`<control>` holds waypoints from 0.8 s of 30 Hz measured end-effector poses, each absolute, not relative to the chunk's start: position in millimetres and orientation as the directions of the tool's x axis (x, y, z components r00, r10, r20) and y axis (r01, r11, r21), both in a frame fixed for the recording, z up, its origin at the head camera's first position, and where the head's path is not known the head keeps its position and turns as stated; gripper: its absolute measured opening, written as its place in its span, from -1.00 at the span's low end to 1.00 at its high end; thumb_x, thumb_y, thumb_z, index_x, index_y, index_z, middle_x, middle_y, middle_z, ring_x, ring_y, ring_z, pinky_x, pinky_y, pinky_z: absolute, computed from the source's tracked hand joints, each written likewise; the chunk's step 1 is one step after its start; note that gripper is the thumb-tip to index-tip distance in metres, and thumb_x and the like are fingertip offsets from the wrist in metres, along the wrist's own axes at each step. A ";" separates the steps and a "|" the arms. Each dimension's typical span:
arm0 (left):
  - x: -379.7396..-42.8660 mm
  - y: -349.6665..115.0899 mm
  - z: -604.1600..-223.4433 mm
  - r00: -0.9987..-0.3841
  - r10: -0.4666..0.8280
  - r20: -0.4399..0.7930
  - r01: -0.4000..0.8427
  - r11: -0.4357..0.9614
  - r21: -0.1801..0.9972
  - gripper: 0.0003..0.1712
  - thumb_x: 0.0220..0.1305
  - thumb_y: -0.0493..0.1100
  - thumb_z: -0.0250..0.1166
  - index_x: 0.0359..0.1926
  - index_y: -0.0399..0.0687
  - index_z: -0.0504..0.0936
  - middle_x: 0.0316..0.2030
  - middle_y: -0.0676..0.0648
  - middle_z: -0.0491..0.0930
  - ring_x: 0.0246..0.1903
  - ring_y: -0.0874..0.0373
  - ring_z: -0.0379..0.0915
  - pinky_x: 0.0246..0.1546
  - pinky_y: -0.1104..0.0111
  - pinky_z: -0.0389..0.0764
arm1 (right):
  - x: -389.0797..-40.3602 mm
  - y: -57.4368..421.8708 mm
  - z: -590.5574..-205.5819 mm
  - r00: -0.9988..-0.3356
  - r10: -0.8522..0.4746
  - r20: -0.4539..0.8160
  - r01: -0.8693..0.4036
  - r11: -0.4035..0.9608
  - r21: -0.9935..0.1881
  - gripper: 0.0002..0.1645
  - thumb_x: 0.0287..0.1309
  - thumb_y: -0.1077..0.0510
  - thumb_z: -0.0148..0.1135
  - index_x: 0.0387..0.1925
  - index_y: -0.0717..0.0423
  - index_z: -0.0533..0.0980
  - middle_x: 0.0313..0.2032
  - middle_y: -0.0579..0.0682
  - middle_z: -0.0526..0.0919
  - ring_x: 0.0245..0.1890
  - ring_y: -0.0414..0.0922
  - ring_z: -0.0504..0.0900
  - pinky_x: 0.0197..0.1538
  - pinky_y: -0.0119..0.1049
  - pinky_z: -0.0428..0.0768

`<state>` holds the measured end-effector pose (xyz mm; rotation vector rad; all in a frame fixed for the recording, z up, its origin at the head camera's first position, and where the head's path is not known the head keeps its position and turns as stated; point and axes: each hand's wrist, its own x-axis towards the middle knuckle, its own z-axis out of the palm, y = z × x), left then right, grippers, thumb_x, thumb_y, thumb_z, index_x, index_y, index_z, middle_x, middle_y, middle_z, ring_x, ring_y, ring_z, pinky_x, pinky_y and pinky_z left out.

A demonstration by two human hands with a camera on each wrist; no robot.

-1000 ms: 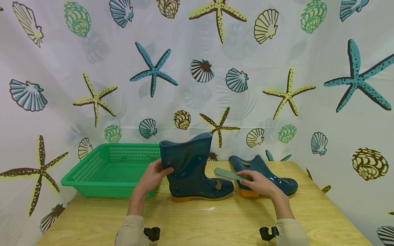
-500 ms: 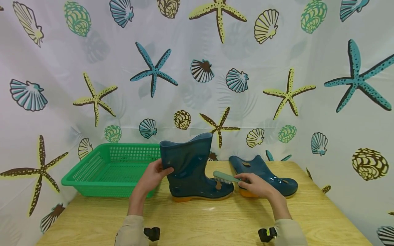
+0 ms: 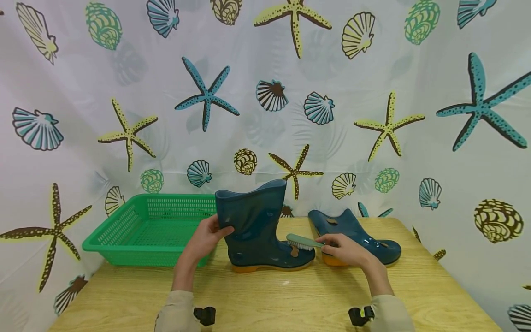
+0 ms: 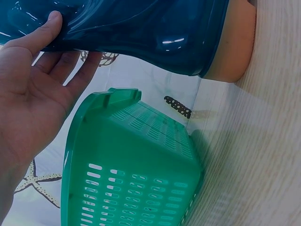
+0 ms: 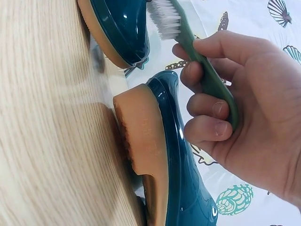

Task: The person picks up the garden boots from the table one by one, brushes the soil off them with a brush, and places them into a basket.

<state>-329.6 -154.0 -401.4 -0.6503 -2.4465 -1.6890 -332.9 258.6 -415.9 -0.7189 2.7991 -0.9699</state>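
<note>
A dark blue rubber boot point(image 3: 253, 230) with a tan sole stands upright on the table, toe to the right, a brown patch point(image 3: 295, 251) on its toe. My left hand point(image 3: 209, 235) grips the back of its shaft, thumb on the near side, as the left wrist view shows. My right hand point(image 3: 344, 249) holds a green brush point(image 3: 304, 241) by the handle, fingers curled round it in the right wrist view. Its white bristles point(image 5: 165, 19) are at the boot's toe, by the brown patch. A second blue boot point(image 3: 356, 235) with brown patches leans over behind the right hand.
A green plastic basket point(image 3: 128, 257) with slotted walls stands on the left of the wooden table point(image 3: 265, 299), beside the upright boot. A white curtain point(image 3: 265, 133) printed with shells and starfish hangs behind and at both sides.
The brush has come down and slightly left onto the toe of the upright boot, and the right hand moved left with it. The left hand and both boots have stayed put.
</note>
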 end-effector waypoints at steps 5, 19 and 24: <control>-330.2 -154.0 -400.4 -0.902 0.289 0.321 0.402 0.294 0.867 -0.51 0.41 -0.07 0.25 0.29 -0.10 0.47 0.16 -0.22 0.59 0.16 -0.10 0.53 0.18 0.03 0.55 | -332.4 259.9 -414.4 -0.882 -0.467 0.063 -0.398 0.666 -0.631 -0.59 0.45 0.09 0.04 0.20 0.14 0.54 -0.21 0.05 0.57 -0.30 -0.11 0.40 -0.23 -0.22 0.35; -330.4 -154.2 -400.5 -0.894 0.301 0.331 0.414 0.280 0.866 -0.52 0.40 -0.08 0.26 0.27 -0.13 0.49 0.11 -0.23 0.61 0.12 -0.12 0.56 0.14 0.03 0.57 | -332.8 256.9 -418.2 -0.900 -0.432 0.054 -0.372 0.698 -0.612 -0.61 0.45 0.12 0.04 0.18 0.17 0.52 -0.23 0.07 0.60 -0.33 -0.12 0.42 -0.20 -0.20 0.38; -329.0 -154.2 -399.5 -0.897 0.300 0.326 0.408 0.271 0.872 -0.52 0.40 -0.08 0.25 0.28 -0.12 0.48 0.12 -0.23 0.61 0.13 -0.12 0.55 0.15 0.03 0.57 | -333.3 256.8 -418.9 -0.894 -0.446 0.048 -0.377 0.689 -0.619 -0.60 0.44 0.13 0.02 0.19 0.17 0.52 -0.21 0.12 0.59 -0.32 -0.10 0.42 -0.20 -0.18 0.36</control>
